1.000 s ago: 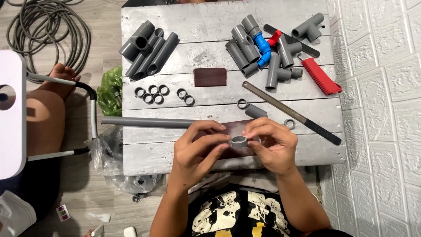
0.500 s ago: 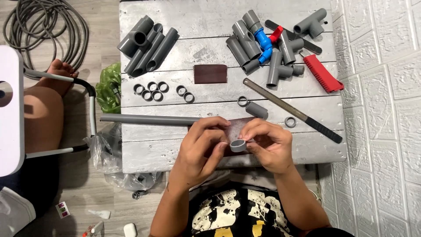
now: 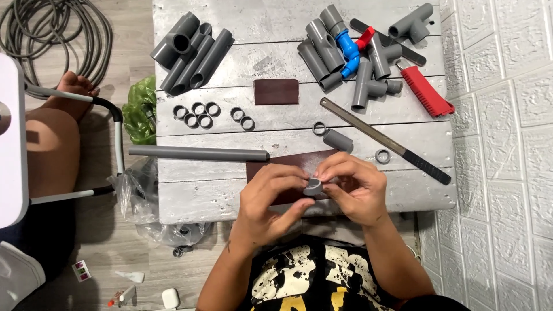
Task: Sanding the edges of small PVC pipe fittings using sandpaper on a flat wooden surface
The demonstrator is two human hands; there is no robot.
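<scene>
Both my hands meet over the front edge of a grey wooden table (image 3: pixel 190 201). Between my left hand (image 3: pixel 271 198) and my right hand (image 3: pixel 352 187) sits a short grey pipe piece (image 3: pixel 314 185), pinched by the fingertips of both. Under my hands lies a dark brown sheet of sandpaper (image 3: pixel 271 160), partly hidden. A long grey pipe (image 3: pixel 196 153) lies just left of my left hand. A short pipe stub (image 3: pixel 337 140) and a grey ring (image 3: pixel 382 156) rest just beyond my right hand.
Several grey rings (image 3: pixel 199 109), a bundle of grey pipes (image 3: pixel 190 55), pipe fittings with a blue valve (image 3: pixel 348 52), a long file (image 3: pixel 383 138), a red-handled tool (image 3: pixel 426 92) and another brown sheet (image 3: pixel 276 91) lie farther back. Another person's leg (image 3: pixel 52 144) is at the left.
My hands have stayed over the table's front edge, turning the short pipe piece slightly between the fingers. Nothing else on the table has moved.
</scene>
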